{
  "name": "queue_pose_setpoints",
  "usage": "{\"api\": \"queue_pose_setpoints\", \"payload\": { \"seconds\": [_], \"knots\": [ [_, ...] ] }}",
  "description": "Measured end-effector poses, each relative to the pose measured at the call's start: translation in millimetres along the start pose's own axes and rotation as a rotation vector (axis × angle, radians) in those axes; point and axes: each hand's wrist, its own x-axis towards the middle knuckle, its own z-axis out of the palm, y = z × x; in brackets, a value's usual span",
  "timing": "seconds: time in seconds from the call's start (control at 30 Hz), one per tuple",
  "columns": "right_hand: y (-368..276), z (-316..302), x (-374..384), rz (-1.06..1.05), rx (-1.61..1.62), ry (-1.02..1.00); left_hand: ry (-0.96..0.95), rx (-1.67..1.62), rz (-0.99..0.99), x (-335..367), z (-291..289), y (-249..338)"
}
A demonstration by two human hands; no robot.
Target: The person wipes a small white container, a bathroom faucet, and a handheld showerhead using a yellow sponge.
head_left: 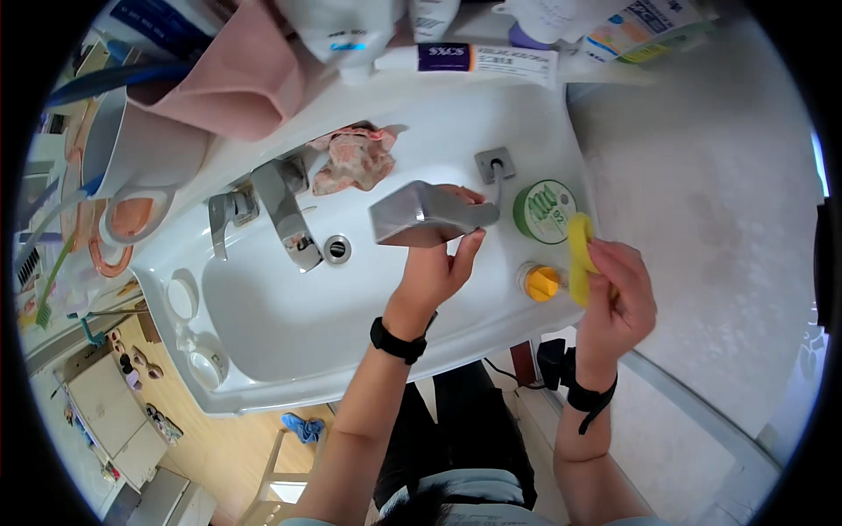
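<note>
Over the sink [289, 342], my left hand [434, 276] is wrapped round a chrome hand shower [421, 212] held on its side. A thin hose runs from the handle end up to a square metal holder [495, 164] on the sink's right side. My right hand [624, 294] pinches a limp yellow cloth or sponge [579, 254] beyond the sink's right rim. Close to its left stand a round green tub [545, 210] and a small jar with a yellow lid [541, 282]. No water shows from the hand shower.
A chrome faucet [289, 219] and drain [338, 249] lie left of my left hand. A crumpled pink patterned cloth [355, 159] rests at the back rim. Along the back stand a pink cup [237, 79], a white mug [153, 153], a tube [491, 61] and bottles. Soap dishes [206, 368] sit at the left corner.
</note>
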Motion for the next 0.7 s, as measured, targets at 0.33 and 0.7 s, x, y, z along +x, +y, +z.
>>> {"api": "queue_pose_setpoints", "payload": {
  "seconds": [0.33, 0.7],
  "knots": [
    [-40.2, -71.6, 31.4, -0.099, -0.299, -0.084, -0.528, 0.516, -0.091, 44.1, 11.2, 25.4],
    [-18.6, -61.8, 63.3, -0.316, -0.743, -0.401, -0.438, 0.364, 0.139, 53.7, 52.8, 14.3]
  ]
}}
